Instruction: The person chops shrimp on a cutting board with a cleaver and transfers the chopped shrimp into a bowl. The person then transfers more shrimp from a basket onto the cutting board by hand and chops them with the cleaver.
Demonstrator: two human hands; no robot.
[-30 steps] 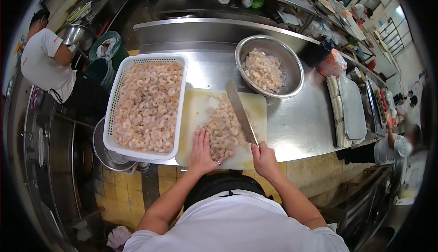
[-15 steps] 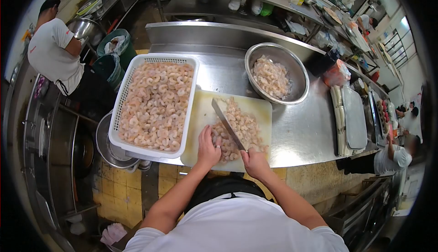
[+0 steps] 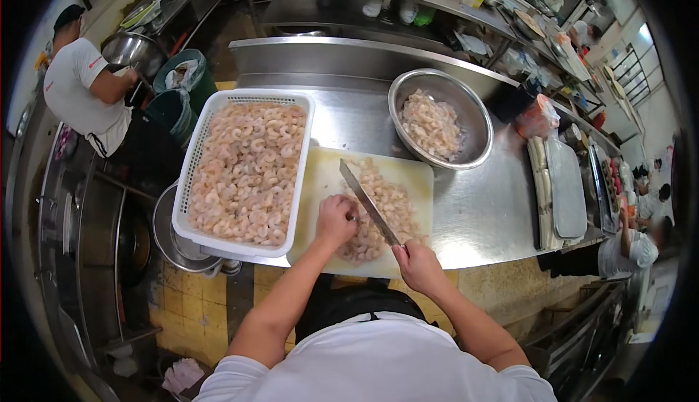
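In my right hand [image 3: 419, 263] is the handle of a long knife [image 3: 370, 204]; its blade slants up and left across a heap of cut shrimp pieces [image 3: 389, 202]. The heap lies on a pale cutting board [image 3: 309, 191]. My left hand [image 3: 336, 220] is at the heap's left side, left of the blade, with its fingers curled in; what they hold, if anything, is hidden. Left of the board stands a white perforated basket [image 3: 183, 176] full of peeled shrimp [image 3: 247, 172]. Behind the board to the right, a steel bowl [image 3: 477, 129] holds more shrimp pieces [image 3: 429, 121].
The steel table [image 3: 480, 213] has a raised back edge. Stacked trays [image 3: 566, 187] stand at its right end. A metal pot [image 3: 175, 231] sits below the basket, with green bins [image 3: 188, 74] beyond. One co-worker [image 3: 84, 85] stands at left; others are far right.
My left hand has moved up and its fingers, stretched out before, have curled in. The knife has shifted slightly, still held in my right hand. The co-worker at left has moved an arm.
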